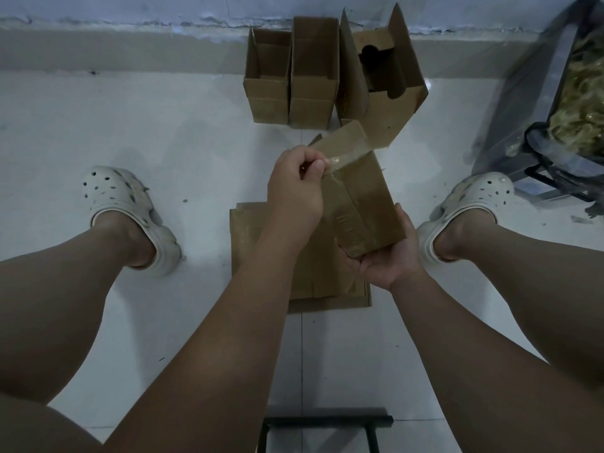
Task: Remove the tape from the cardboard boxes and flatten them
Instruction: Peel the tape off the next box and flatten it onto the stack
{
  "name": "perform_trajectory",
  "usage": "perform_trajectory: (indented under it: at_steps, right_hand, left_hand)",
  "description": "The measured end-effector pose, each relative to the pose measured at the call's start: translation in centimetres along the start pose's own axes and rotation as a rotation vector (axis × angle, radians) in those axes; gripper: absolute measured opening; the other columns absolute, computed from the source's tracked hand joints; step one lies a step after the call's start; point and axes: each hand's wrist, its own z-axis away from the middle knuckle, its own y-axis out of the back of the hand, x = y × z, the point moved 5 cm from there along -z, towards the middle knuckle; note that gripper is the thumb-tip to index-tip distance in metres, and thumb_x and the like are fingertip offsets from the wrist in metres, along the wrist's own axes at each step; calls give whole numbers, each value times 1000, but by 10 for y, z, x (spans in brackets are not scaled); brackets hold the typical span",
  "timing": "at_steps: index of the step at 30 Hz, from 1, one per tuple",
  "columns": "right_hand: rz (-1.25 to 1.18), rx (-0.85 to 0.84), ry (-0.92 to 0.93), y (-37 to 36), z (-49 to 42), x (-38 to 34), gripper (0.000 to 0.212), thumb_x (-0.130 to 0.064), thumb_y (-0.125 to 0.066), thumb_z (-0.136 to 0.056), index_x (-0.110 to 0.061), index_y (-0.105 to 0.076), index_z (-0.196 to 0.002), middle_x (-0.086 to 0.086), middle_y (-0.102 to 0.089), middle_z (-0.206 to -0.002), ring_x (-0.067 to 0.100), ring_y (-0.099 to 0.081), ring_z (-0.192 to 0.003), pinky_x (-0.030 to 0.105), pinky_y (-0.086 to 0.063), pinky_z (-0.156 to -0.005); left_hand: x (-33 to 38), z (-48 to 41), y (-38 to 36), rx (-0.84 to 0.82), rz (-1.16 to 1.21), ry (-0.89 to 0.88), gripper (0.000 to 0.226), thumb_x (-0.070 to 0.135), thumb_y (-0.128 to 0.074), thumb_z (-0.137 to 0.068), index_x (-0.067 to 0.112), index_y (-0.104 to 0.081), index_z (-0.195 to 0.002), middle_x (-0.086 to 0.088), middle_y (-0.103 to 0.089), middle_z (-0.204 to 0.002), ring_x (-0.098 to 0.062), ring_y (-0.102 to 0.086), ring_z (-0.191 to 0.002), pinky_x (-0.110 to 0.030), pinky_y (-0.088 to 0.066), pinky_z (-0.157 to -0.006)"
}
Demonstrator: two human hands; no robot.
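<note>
Three open boxes (313, 73) stood by the wall. One stack of flattened cardboard (261, 243) lay on the floor (163, 132). One brown box (369, 197), above the stack, sat gripped from below in the right hand (389, 256). Left hand (295, 188) pinched its glossy clear tape (340, 160), partly lifted.

- Brown: held box (366, 204).
- Clear, glossy: tape (340, 160) on held box.
- Off-white, round-hole pattern: clogs (124, 204) flanking held box.
- White: floor (163, 142) beneath held box.
</note>
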Motion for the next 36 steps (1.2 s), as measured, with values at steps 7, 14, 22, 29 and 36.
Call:
perform_trajectory:
  at_steps: [7, 14, 22, 29, 36]
  right_hand:
    - [-4, -9, 7, -2, 1, -1, 66, -67, -55, -81, -14, -67, -120, 17, -69, -117, 36, -70, -97, 47, -56, -80]
    - [72, 13, 53, -14, 3, -7, 74, -65, -63, -68, -19, -63, -126, 13, -69, -119, 32, -69, -102, 46, -56, -77]
    - [88, -36, 233, -25, 3, -24, 70, -66, -54, -81, -19, -57, -133, 14, -62, -127, 33, -61, -112, 45, -54, -81]
    - [159, -20, 297, -32, 2, -36, 64, -65, -54, -84, -23, -58, -132, 11, -66, -124, 31, -63, -113, 47, -54, -81]
    - [220, 89, 378, -28, 6, -33, 57, -62, -51, -87, -27, -54, -132, 7, -64, -127, 28, -64, -112, 45, -56, -80]
  left_hand:
    - [-7, 5, -1, -211, 350, 56, 23, 12, -47, -97, 23, -59, -81, 1, -56, -87, -15, -52, -85, -24, -45, -73]
    - [7, -9, 14, -258, -80, -16, 36, 47, -63, -85, 25, -49, -109, 6, -48, -71, -5, -50, -65, -11, -42, -56]
    - [18, -8, 15, -190, -244, -246, 22, 42, -51, -94, 27, -46, -78, 7, -41, -84, -5, -40, -70, -2, -33, -60]
    - [13, -12, 20, -77, -23, -107, 39, 46, -53, -92, 8, -57, -85, -3, -52, -75, 2, -45, -64, -8, -38, -60]
    - [2, -17, 27, -75, -249, -47, 28, 38, -55, -93, 17, -54, -75, 7, -48, -65, 2, -47, -57, -6, -36, -53]
